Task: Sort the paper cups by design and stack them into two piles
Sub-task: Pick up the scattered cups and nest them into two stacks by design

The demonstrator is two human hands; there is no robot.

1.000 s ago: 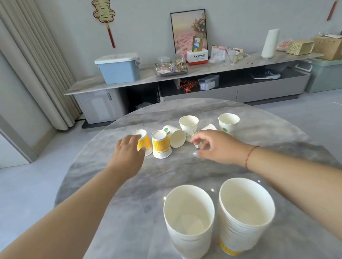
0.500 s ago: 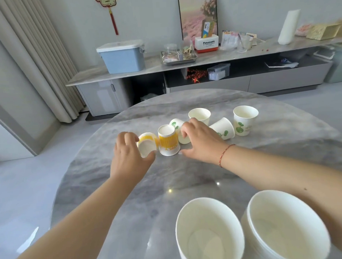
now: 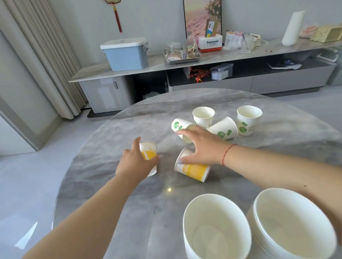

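One legible brand: "Panasonic" is showing in dark letters on the white upper part of a white-and-red box (image 3: pixel 210 43) sitting on the long grey sideboard (image 3: pixel 202 59). Printing on the yellow-banded paper cups (image 3: pixel 193 170) and green-leaf paper cups (image 3: pixel 247 126) is staying too small to read.

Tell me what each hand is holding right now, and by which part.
The left hand grips an upright yellow cup around its side wall. The right hand rests on a tipped yellow cup near its rim, not clearly gripping.
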